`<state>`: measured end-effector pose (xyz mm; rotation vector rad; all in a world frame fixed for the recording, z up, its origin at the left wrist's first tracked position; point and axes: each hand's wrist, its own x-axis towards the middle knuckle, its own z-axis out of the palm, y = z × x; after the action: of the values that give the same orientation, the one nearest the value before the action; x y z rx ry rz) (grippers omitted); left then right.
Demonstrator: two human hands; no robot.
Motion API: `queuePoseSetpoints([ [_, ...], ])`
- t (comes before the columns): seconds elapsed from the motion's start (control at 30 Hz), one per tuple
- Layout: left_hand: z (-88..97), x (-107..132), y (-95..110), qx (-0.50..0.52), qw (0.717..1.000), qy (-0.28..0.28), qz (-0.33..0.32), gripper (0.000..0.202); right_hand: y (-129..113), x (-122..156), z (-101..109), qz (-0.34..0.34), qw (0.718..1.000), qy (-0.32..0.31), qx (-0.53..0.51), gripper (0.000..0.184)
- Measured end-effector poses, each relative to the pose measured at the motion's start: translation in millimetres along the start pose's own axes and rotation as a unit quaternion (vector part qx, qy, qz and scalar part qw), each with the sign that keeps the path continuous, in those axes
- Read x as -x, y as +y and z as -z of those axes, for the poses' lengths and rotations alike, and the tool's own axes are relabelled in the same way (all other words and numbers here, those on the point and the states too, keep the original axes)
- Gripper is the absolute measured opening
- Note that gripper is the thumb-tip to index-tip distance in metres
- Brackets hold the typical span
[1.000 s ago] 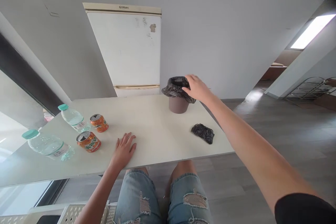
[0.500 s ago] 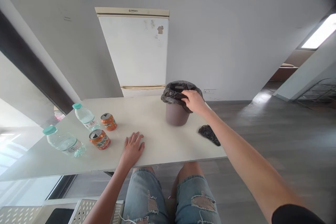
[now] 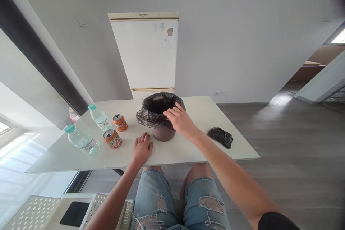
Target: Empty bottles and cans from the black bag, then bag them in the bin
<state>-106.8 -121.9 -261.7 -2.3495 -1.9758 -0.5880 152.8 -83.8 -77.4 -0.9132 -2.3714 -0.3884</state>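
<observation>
Fingers [image 3: 170, 114] of the right hand [image 3: 181, 119] curl over the near right rim of a brown trash bin [image 3: 164, 134], gripping it through the black plastic liner [image 3: 147, 116] folded down around its mouth. The hand is bent narrow there, with little gap showing; the thumb's exact hold cannot be made out. The left hand [image 3: 142, 150] lies palm down on the white counter [image 3: 185, 154], fingers loosely spread and grasping nothing, just beside the bin's left side.

The bin is upright or nearly so, its open mouth facing up and its long axis roughly vertical; whether its base fully bears on the counter cannot be told. It is around the middle of the counter, between two orange soda cans, the nearer [image 3: 112, 139] and the farther [image 3: 120, 123], and a crumpled black plastic bundle [image 3: 220, 137], whose long axis slants from far left to near right. Left of the cans stand two clear plastic bottles, the nearer [image 3: 82, 141] and the farther [image 3: 99, 117], turquoise caps upward.
</observation>
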Motion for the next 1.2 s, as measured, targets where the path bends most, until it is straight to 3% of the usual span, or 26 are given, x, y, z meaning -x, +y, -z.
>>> queuePoseSetpoints([
  [0.13, -1.5, -2, -2, -0.016, 1.000, 0.006, 0.005, 0.044, -10, -2, 0, 0.016, 0.999, 0.019, -0.020, 0.040],
  [0.23, -2.6, -2, -3, -0.025, 1.000, -0.008, 0.008, 0.050, -6, 18, -1, 0.004, 0.993, 0.088, -0.082, 0.056],
  [0.3, -2.5, -3, -2, -0.029, 0.999, -0.013, 0.007, 0.053, 5, 47, -10, -0.059, 0.974, 0.181, -0.127, 0.061],
  [0.37, -1.9, -3, 0, -0.030, 0.999, -0.013, 0.009, 0.053, 20, 86, -28, -0.183, 0.942, 0.241, -0.148, 0.050],
  [0.43, -0.9, -2, 3, -0.029, 0.999, -0.015, 0.015, 0.053, 35, 125, -54, -0.299, 0.935, 0.134, -0.135, 0.046],
  [0.47, -0.3, -2, 5, -0.027, 0.999, -0.018, 0.018, 0.053, 41, 142, -68, -0.323, 0.939, 0.057, -0.104, 0.048],
  [0.53, 0.8, -2, 7, -0.021, 0.999, -0.026, 0.023, 0.052, 49, 168, -92, -0.349, 0.934, -0.064, -0.038, 0.054],
  [0.63, 2.8, 0, 7, -0.015, 0.999, -0.035, 0.028, 0.050, 49, 183, -114, -0.359, 0.919, -0.164, 0.024, 0.061],
  [0.8, 7.3, 3, 6, -0.006, 0.998, -0.042, 0.035, 0.050, 43, 180, -117, -0.366, 0.905, -0.211, 0.043, 0.069],
  [1.2, 5.3, 5, 7, 0.011, 0.998, -0.037, 0.040, 0.050, 49, 185, -120, -0.357, 0.912, -0.202, 0.030, 0.072],
])
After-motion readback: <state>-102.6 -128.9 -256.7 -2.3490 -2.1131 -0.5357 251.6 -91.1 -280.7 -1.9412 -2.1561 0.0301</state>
